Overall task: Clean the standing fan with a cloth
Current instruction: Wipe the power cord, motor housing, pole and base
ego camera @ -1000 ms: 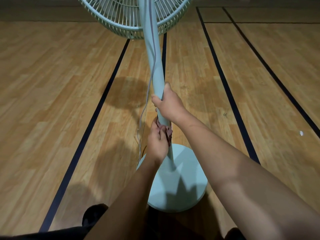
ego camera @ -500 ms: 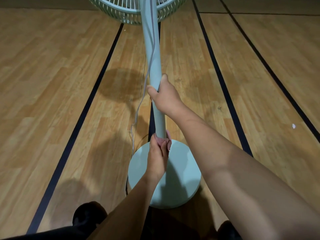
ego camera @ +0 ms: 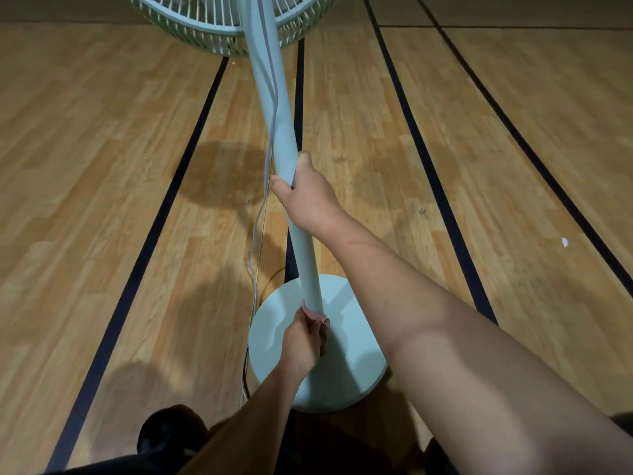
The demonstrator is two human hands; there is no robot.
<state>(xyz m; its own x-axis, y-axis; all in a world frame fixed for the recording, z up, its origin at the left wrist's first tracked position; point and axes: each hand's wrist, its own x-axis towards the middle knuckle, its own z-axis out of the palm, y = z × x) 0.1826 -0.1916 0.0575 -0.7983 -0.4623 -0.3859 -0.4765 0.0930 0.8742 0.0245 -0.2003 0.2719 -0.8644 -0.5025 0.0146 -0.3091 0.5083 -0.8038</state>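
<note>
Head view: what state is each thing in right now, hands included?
Fan pole: gripped midway by the right hand.
Right hand: curled round the pole.
Pink cloth: wrapped against the pole's foot, just above the base.
Left hand: grips the cloth round the pole.
Round base: flat on the wooden floor.
Power cord: hanging slack beside the pole.
Fan guard: only lower edge in view.

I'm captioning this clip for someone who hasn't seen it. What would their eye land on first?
The pale green fan pole dominates, running down the centre from the grille at the top edge to the round base on the wooden floor. The right hand grips the pole midway. The left hand holds a pink cloth round the pole's foot, just above the base.
</note>
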